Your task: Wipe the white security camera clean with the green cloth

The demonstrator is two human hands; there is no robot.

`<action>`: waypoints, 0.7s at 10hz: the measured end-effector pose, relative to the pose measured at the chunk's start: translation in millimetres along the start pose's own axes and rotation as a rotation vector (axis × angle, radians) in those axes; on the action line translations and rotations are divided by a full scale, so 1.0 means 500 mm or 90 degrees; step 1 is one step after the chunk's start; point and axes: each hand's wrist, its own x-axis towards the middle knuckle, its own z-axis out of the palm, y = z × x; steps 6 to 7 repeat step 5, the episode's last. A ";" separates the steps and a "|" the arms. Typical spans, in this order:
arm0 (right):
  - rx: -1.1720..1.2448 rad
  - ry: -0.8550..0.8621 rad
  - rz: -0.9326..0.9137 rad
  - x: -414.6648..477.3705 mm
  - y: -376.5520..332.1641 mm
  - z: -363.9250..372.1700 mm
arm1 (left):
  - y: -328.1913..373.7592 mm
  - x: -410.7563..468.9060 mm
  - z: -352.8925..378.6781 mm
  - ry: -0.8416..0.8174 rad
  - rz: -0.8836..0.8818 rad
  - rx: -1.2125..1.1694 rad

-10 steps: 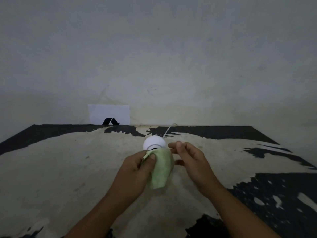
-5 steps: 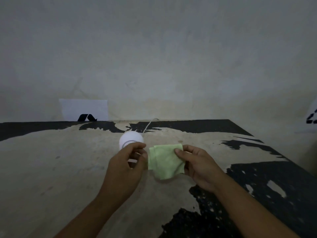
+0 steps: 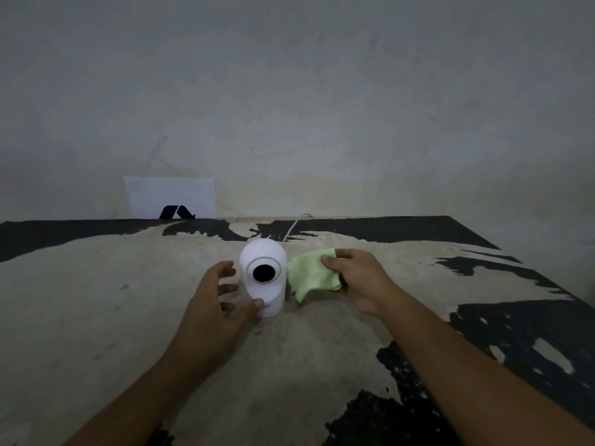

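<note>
Since half a second ago the white security camera (image 3: 263, 278) has been set upright on the worn tabletop (image 3: 96, 310) with its dark lens facing the viewer, and the left hand (image 3: 215, 309) has let go of its round top, fingers now spread apart, only the thumb touching the base. The right hand (image 3: 360, 281) is pinched closed on the green cloth (image 3: 310, 275), which hangs crumpled just beside the camera's right side, whether touching it I cannot tell. A thin white cable (image 3: 294, 225) runs behind the camera toward the wall (image 3: 322, 107), its far end hard to make out
</note>
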 end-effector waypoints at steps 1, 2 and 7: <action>-0.329 0.097 -0.098 0.017 0.021 -0.013 | -0.007 0.000 0.006 -0.045 0.028 0.013; -0.450 0.106 -0.151 0.018 0.026 -0.026 | -0.006 0.001 0.007 -0.031 0.040 0.017; -0.585 0.185 -0.172 0.028 0.047 -0.051 | 0.001 -0.006 -0.004 -0.043 0.020 0.026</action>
